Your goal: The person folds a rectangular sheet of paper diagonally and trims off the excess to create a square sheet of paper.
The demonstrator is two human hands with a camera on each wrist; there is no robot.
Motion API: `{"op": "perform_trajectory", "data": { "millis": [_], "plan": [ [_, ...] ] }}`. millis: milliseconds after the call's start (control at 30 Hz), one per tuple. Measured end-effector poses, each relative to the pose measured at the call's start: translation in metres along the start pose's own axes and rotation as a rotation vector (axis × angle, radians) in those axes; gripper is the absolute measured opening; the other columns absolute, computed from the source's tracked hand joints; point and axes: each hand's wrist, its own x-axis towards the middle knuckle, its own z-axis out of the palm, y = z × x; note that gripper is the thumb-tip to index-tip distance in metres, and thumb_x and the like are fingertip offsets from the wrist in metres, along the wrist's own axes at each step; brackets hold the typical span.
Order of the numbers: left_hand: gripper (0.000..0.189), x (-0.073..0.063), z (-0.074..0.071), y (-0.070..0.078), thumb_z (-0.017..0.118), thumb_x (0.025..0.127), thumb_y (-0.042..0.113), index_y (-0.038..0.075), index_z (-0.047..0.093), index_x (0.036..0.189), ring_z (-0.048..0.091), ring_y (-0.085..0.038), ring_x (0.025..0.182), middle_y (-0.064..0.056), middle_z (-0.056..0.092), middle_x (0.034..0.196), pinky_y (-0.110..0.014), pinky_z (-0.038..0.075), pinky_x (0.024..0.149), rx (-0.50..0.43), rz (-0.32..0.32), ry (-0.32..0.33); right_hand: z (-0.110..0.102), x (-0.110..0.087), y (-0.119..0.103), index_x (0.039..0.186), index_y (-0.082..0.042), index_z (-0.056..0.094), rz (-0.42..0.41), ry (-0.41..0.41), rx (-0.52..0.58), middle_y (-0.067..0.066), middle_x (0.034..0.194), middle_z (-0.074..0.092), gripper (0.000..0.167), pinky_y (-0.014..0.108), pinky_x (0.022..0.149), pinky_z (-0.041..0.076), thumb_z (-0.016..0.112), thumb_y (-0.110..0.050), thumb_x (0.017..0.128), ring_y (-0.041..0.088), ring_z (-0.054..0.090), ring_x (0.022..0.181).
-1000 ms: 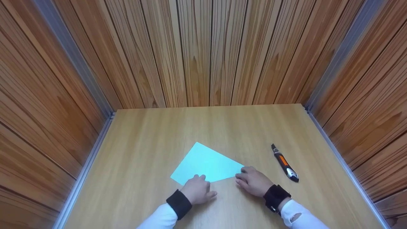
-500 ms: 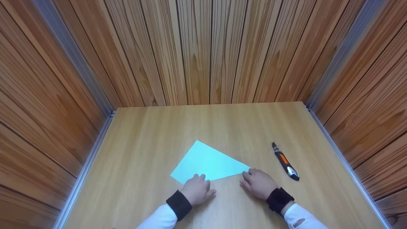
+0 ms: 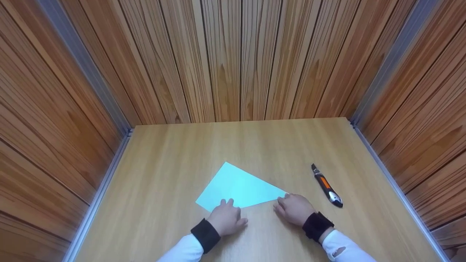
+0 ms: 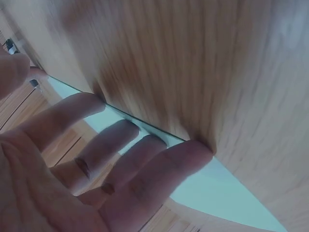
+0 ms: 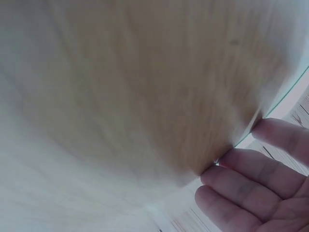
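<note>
A light turquoise sheet of paper [image 3: 238, 185] lies flat on the table, four-sided, with a narrow point at its right. My left hand [image 3: 225, 218] rests on its near edge, fingertips pressing it down. In the left wrist view, the left hand's fingers [image 4: 140, 188] reach out, slightly bent, along the paper's edge. My right hand [image 3: 295, 209] touches the pointed right corner and covers its tip. From the right wrist view, several fingertips of the right hand [image 5: 260, 179] lie at the paper edge, with nothing gripped.
To the right of my right hand, a black and orange utility knife [image 3: 326, 187] lies on the wooden table [image 3: 174, 153]. Wood-panelled walls [image 3: 225, 62] stand at the back and both sides. Metal rails [image 3: 100, 200] run along the table's side edges.
My right hand has slid a little to the right along the paper towards its corner, uncovering more of it. It has barely moved in the last half second. My left hand stays in place.
</note>
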Motion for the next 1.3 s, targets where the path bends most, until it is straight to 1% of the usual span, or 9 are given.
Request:
{"op": "perform_trajectory", "data": {
  "millis": [133,233,333,467,700,833,1000,1100,1300],
  "plan": [
    [0.048,0.001,-0.002,0.003,0.063,0.106,0.053,0.008,0.079,0.100,0.065,-0.040,0.112,-0.021,0.068,0.128,-0.048,0.063,0.087,-0.009,-0.012,-0.023,0.000,-0.002,-0.003,0.104,-0.001,0.077,-0.022,0.032,-0.029,0.010,0.080,0.068,0.031,0.047,0.072,0.056,0.067,-0.030,0.106,0.028,0.065,0.074],
    [0.051,0.002,-0.004,0.004,0.062,0.106,0.054,0.006,0.077,0.099,0.063,-0.034,0.102,-0.017,0.066,0.118,-0.042,0.060,0.080,-0.003,-0.002,-0.059,0.000,-0.006,-0.007,0.103,0.000,0.075,-0.015,0.034,-0.035,0.011,0.081,0.068,0.033,0.049,0.076,0.057,0.068,-0.032,0.105,0.030,0.066,0.077],
    [0.049,0.004,-0.005,0.003,0.062,0.106,0.054,0.007,0.075,0.106,0.059,-0.029,0.096,-0.013,0.064,0.109,-0.038,0.057,0.073,-0.010,0.005,-0.076,0.000,-0.010,-0.013,0.096,-0.002,0.074,0.011,0.029,-0.032,0.009,0.076,0.065,0.033,0.048,0.072,0.055,0.069,-0.033,0.105,0.028,0.063,0.072],
    [0.047,0.009,-0.007,-0.002,0.062,0.107,0.052,0.007,0.072,0.120,0.060,-0.030,0.101,-0.014,0.065,0.114,-0.041,0.059,0.078,-0.014,-0.011,-0.045,0.000,-0.018,-0.022,0.088,-0.004,0.073,0.034,0.026,-0.060,0.007,0.074,0.061,0.037,0.045,0.067,0.051,0.069,-0.036,0.104,0.024,0.058,0.067],
    [0.049,0.022,-0.010,-0.009,0.065,0.105,0.048,0.001,0.070,0.121,0.060,-0.034,0.104,-0.020,0.065,0.118,-0.049,0.061,0.080,0.016,-0.043,0.030,0.006,-0.037,-0.044,0.088,-0.001,0.071,0.041,0.044,-0.146,0.009,0.077,0.061,0.042,0.047,0.068,0.052,0.070,-0.040,0.102,0.028,0.058,0.068],
    [0.061,0.034,-0.011,-0.007,0.065,0.105,0.051,-0.001,0.065,0.138,0.060,-0.038,0.117,-0.023,0.064,0.132,-0.056,0.062,0.086,0.035,-0.099,0.019,0.006,-0.044,-0.054,0.085,-0.001,0.071,0.033,0.012,-0.159,0.007,0.074,0.059,0.046,0.047,0.069,0.052,0.070,-0.043,0.101,0.026,0.057,0.067],
    [0.077,0.052,-0.008,-0.006,0.063,0.105,0.058,0.003,0.052,0.157,0.056,-0.045,0.135,-0.026,0.055,0.153,-0.063,0.060,0.097,0.099,-0.147,0.000,0.009,-0.049,-0.064,0.079,-0.004,0.069,-0.031,0.013,-0.196,0.003,0.072,0.055,0.050,0.042,0.065,0.049,0.068,-0.048,0.103,0.023,0.055,0.065],
    [0.081,0.062,-0.008,-0.009,0.063,0.104,0.061,0.006,0.048,0.162,0.052,-0.048,0.143,-0.026,0.050,0.161,-0.067,0.057,0.102,0.120,-0.138,-0.001,0.010,-0.048,-0.067,0.080,-0.005,0.070,-0.056,0.002,-0.202,0.002,0.072,0.054,0.051,0.038,0.063,0.045,0.065,-0.049,0.105,0.021,0.053,0.065],
    [0.080,0.073,-0.016,-0.016,0.067,0.103,0.059,0.011,0.048,0.164,0.045,-0.049,0.151,-0.023,0.045,0.168,-0.072,0.050,0.111,0.078,-0.091,-0.020,0.008,-0.042,-0.068,0.080,-0.007,0.073,-0.107,-0.012,-0.179,0.001,0.072,0.056,0.045,0.035,0.060,0.042,0.067,-0.044,0.104,0.019,0.053,0.064]
  ]
}}
